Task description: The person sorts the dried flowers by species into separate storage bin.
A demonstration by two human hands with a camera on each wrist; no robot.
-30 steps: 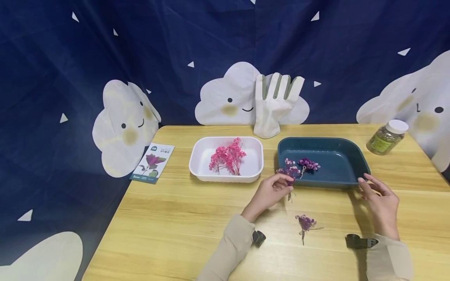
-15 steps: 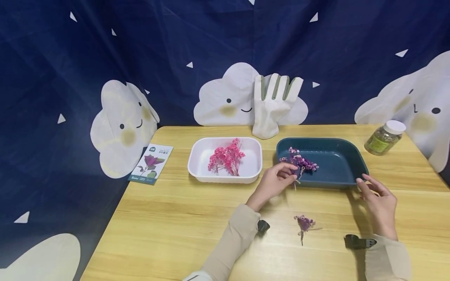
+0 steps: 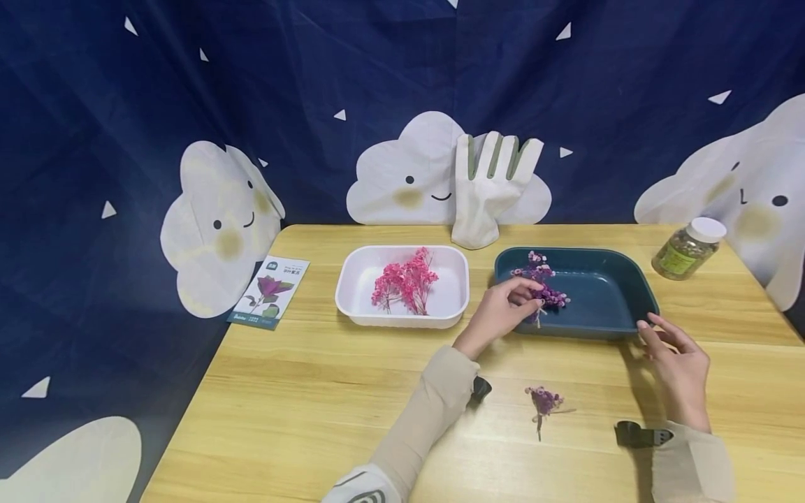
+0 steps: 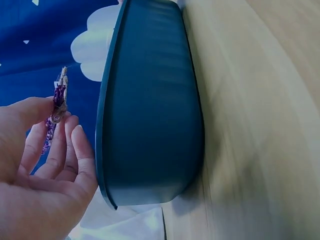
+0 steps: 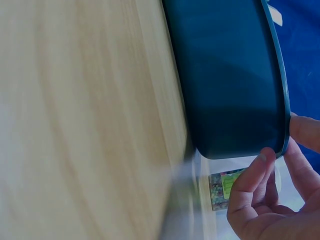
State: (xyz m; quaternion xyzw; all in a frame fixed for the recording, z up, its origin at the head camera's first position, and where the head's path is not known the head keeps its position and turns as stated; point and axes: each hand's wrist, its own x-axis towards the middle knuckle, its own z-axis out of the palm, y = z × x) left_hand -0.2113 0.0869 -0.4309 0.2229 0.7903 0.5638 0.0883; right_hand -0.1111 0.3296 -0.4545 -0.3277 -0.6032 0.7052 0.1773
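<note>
My left hand point(image 3: 499, 313) pinches a small sprig of purple dried flowers point(image 3: 537, 267) over the near left part of a dark teal tray point(image 3: 619, 293). In the left wrist view the sprig's stem end point(image 4: 60, 95) shows between thumb and fingers, above the tray's rim. Another purple sprig point(image 3: 555, 299) lies inside the tray, partly covered by the held one. At the near right corner, my right hand point(image 3: 679, 370) holds the rim between thumb and curled fingers, seen closely in the right wrist view. A third purple sprig point(image 3: 546, 402) lies on the table between my forearms.
A white tray point(image 3: 352, 297) with pink dried flowers point(image 3: 409, 279) stands to the left. Farther left lies a flower-printed packet point(image 3: 269, 293). A white glove point(image 3: 487, 192) leans on the backdrop behind. At the back right, a white-capped jar point(image 3: 685, 251) stands on the table point(image 3: 302, 405).
My left hand has carried its purple sprig right and a little farther back, from the tray's near left edge to over its inside. The right hand keeps its place on the rim.
</note>
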